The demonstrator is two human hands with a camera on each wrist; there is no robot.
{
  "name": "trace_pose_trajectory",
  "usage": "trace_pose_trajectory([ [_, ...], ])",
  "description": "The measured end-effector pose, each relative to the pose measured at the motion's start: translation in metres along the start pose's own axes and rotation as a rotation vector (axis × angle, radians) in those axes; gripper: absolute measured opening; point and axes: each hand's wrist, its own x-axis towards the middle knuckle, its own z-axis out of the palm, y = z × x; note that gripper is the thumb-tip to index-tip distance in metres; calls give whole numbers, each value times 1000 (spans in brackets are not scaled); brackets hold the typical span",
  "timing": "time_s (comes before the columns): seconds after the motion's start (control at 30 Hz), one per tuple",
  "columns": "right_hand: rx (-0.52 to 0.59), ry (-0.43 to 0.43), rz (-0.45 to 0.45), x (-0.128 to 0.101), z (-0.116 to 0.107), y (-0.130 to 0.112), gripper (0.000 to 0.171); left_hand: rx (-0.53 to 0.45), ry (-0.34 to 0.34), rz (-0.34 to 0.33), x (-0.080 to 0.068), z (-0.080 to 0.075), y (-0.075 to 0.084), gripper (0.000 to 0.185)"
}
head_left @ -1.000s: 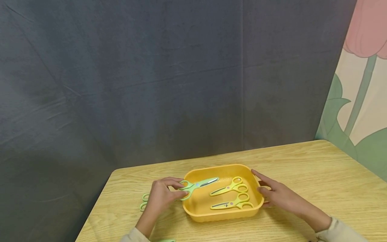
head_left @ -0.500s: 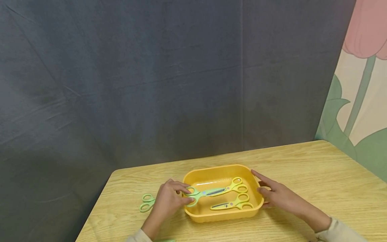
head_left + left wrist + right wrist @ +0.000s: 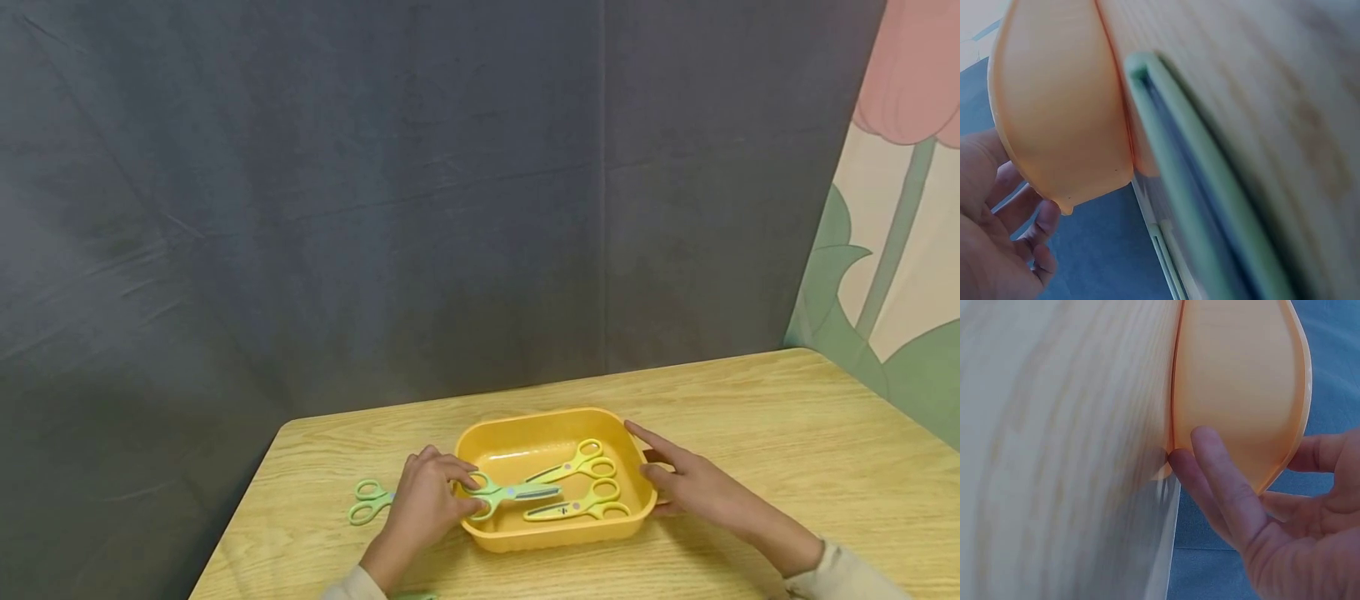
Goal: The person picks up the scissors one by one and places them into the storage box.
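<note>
Lowered since the earlier frames, the green scissors (image 3: 504, 492) now lie low inside the orange tray (image 3: 551, 533), at lower centre of the head view, blades pointing right toward two yellow scissors (image 3: 573, 465) resting on the tray floor. The left hand (image 3: 427, 504) has its fingers curled around the green handle loops at the tray's left rim, gripping them. The right hand (image 3: 693, 483) rests against the tray's right wall with fingers nearly straight and spread, holding nothing. A second pair of green scissors (image 3: 367, 502) lies on the wooden table (image 3: 787, 433), just left of the left hand. In the right wrist view, extended fingers (image 3: 1222, 481) press the tray's outer wall (image 3: 1241, 387). The left wrist view shows the tray's underside (image 3: 1060, 106) beside the palm (image 3: 985, 250); its grip cannot be told there.
</note>
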Motion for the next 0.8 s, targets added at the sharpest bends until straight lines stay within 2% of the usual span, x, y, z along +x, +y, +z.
trace_pose_trajectory([
  [0.17, -1, 5, 3, 0, 1, 0, 68, 68, 28, 47, 1, 1, 2, 20],
  [0.27, 1, 16, 10, 1, 1, 0, 67, 101, 32, 52, 3, 2, 4, 19],
  [0.6, -14, 31, 10, 2, 0, 2, 66, 133, -6, 83, 6, 2, 9, 20],
  [0.8, -15, 30, 4, 1, 2, 2, 66, 112, -63, 73, 6, 1, 12, 22],
])
